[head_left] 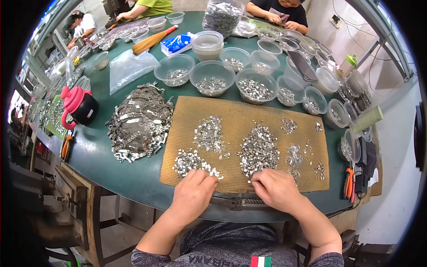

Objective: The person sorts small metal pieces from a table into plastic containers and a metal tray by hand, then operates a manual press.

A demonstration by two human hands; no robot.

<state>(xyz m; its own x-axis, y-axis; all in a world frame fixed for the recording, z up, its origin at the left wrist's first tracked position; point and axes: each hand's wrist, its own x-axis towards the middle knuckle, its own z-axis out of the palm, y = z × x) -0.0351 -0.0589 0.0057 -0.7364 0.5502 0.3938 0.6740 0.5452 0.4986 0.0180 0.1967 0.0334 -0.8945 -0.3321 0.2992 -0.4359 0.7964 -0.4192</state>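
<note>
My left hand (192, 193) is closed, fingers curled down at the near edge of a pile of small shiny metal pieces (189, 163). My right hand (276, 188) is closed too, its fingertips at the near end of a larger heap of small grey metal pieces (258, 149). What either hand pinches is hidden. Both rest over a tan textured mat (227, 178). Farther up it lies a pile of thin silvery bits (210, 134); to the right are smaller piles of fine slivers (293, 155). A metal link strip (235, 203) lies at the table's front edge.
Left of the mat is a mound of linked metal bands (140, 120). Plastic bowls of metal parts (212, 78) line its far side. A pink-lidded black mug (80, 107) stands left; orange-handled pliers (348, 183) lie right. A phone (302, 66) rests on bowls. Co-workers (284, 13) sit across.
</note>
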